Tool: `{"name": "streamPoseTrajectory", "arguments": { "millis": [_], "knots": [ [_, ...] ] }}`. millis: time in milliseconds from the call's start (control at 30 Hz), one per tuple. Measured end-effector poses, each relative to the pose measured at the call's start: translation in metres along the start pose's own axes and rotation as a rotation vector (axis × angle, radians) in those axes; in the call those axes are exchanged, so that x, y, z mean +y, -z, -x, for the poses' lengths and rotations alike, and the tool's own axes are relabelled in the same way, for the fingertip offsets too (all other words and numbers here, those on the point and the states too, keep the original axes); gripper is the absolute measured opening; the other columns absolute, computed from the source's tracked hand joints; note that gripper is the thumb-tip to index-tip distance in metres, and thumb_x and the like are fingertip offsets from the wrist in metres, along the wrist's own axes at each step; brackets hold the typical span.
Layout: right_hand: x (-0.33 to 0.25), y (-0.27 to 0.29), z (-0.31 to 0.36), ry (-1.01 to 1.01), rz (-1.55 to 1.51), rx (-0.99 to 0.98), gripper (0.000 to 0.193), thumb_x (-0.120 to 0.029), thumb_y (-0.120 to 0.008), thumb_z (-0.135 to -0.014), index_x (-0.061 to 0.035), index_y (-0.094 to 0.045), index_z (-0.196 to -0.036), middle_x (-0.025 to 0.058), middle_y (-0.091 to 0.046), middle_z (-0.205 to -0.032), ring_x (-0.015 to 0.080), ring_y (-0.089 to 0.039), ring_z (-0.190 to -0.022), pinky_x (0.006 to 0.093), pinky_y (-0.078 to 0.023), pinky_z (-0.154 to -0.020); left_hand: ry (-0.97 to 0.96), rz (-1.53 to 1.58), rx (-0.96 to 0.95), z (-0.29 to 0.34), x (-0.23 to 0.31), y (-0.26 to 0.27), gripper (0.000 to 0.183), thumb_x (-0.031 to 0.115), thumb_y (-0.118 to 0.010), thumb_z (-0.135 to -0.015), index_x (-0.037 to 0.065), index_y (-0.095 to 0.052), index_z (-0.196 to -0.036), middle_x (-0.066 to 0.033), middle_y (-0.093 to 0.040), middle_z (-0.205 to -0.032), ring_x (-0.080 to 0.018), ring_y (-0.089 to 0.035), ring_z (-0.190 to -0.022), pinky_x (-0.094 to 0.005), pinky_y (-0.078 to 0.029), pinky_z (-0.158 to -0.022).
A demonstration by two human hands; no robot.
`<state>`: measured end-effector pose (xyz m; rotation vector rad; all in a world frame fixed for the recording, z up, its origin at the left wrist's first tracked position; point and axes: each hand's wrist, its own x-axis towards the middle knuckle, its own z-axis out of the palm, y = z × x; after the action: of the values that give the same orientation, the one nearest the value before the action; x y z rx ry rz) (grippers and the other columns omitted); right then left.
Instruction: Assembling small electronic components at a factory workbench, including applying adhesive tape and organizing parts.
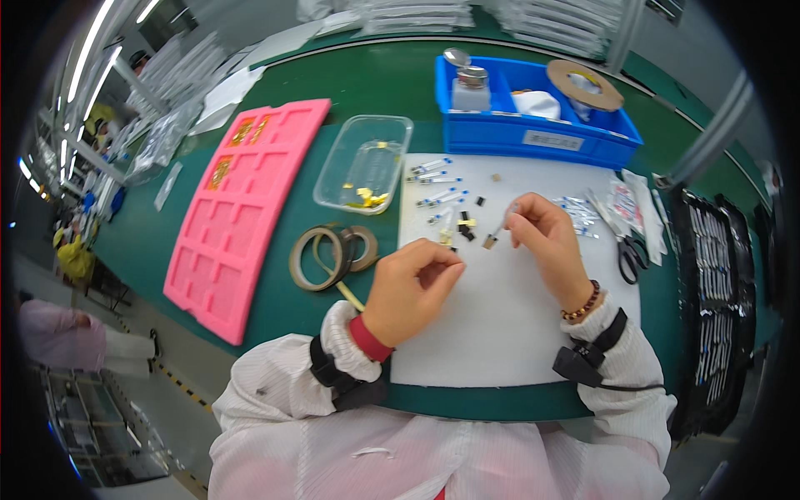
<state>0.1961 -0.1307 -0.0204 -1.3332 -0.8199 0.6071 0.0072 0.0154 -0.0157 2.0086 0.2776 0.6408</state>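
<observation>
Over the white work mat, my right hand pinches a small part by its thin pale stem; a brownish square end hangs from it. My left hand is closed, thumb against the fingers, at the mat's left side; whatever it may hold is hidden. Between and beyond the hands lie small black pieces and yellowish bits. Several blue-and-silver cylindrical parts lie in a loose group at the mat's upper left. More silvery parts rest just right of my right hand.
Left on the green table stand a pink compartment tray, a clear plastic tub with yellow pieces, and tape rolls. A blue divided bin sits behind the mat. Scissors and a black tray of parts lie right.
</observation>
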Motion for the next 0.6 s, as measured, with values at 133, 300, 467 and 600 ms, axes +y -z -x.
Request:
{"name": "streamPoseTrajectory", "arguments": {
  "millis": [133, 300, 467, 600],
  "knots": [
    [-0.022, 0.008, -0.002, 0.030, 0.043, 0.002, 0.010, -0.013, -0.066, -0.100, -0.0032, -0.064, -0.099, -0.0003, -0.064, -0.087, 0.0073, -0.057, -0.076, 0.0238, -0.047, -0.069, -0.016, 0.025, 0.056, 0.004, -0.012, 0.005, 0.004, 0.000, -0.073, -0.091, -0.002, -0.071, -0.095, -0.0061, -0.068, -0.082, -0.0105, -0.063, -0.069, -0.0248, -0.049, -0.065],
    [-0.073, 0.054, 0.047, 0.031, -0.008, 0.140, 0.010, -0.011, -0.065, -0.099, -0.0024, -0.063, -0.100, 0.0070, -0.073, -0.102, 0.0074, -0.057, -0.078, 0.0231, -0.049, -0.074, 0.056, 0.094, 0.031, 0.004, -0.017, 0.006, 0.005, 0.002, -0.070, -0.096, -0.003, -0.067, -0.095, -0.0025, -0.065, -0.086, -0.0077, -0.060, -0.077, -0.0226, -0.050, -0.072],
    [-0.112, 0.132, 0.131, 0.052, 0.219, 0.410, 0.010, -0.012, -0.068, -0.098, -0.0017, -0.067, -0.098, 0.0018, -0.072, -0.091, 0.0051, -0.058, -0.077, 0.0201, -0.046, -0.069, 0.068, 0.139, -0.022, 0.004, -0.028, 0.007, 0.006, 0.004, -0.069, -0.099, -0.001, -0.066, -0.098, -0.0008, -0.065, -0.089, -0.0077, -0.060, -0.081, -0.0227, -0.049, -0.076],
    [-0.142, 0.211, 0.220, 0.002, 0.489, 0.710, 0.005, -0.008, -0.066, -0.099, -0.0041, -0.065, -0.097, 0.0007, -0.073, -0.090, 0.0045, -0.059, -0.074, 0.0199, -0.048, -0.069, 0.123, 0.165, -0.021, 0.009, -0.025, 0.009, 0.007, 0.005, -0.069, -0.100, -0.001, -0.066, -0.099, -0.0003, -0.064, -0.091, -0.0074, -0.059, -0.084, -0.0228, -0.048, -0.078]
  ]
}}
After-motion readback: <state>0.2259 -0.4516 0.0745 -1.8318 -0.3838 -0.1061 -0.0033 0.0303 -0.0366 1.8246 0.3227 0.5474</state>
